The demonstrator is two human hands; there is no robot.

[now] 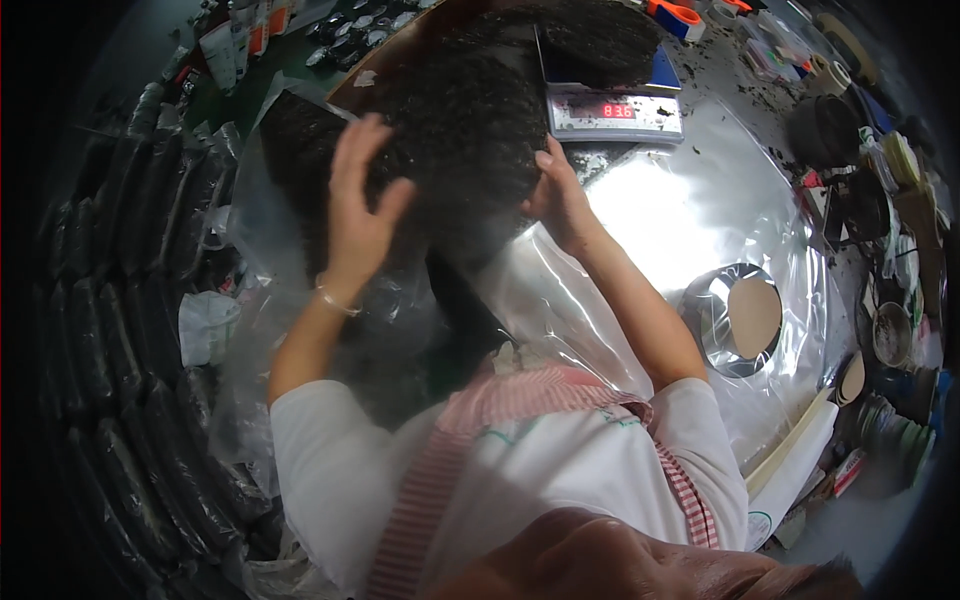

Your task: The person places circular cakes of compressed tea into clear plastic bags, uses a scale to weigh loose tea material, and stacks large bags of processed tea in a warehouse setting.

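A large mass of black, stringy dried material lies before me, its kind not clear. My left hand is over its left side, fingers and thumb spread, slightly blurred and holding nothing visible. At the right edge of the mass, my right hand has its fingers curled on a clump of it; part of the grip is hidden. Just beyond that hand stands a digital scale with a red lit display. More of the black material is heaped on its pan.
Rows of filled dark plastic packs line the left. Clear plastic sheeting covers the table at right, with a tape-like roll on it. An orange-and-blue tape dispenser is beyond the scale. Assorted tools and containers crowd the right edge.
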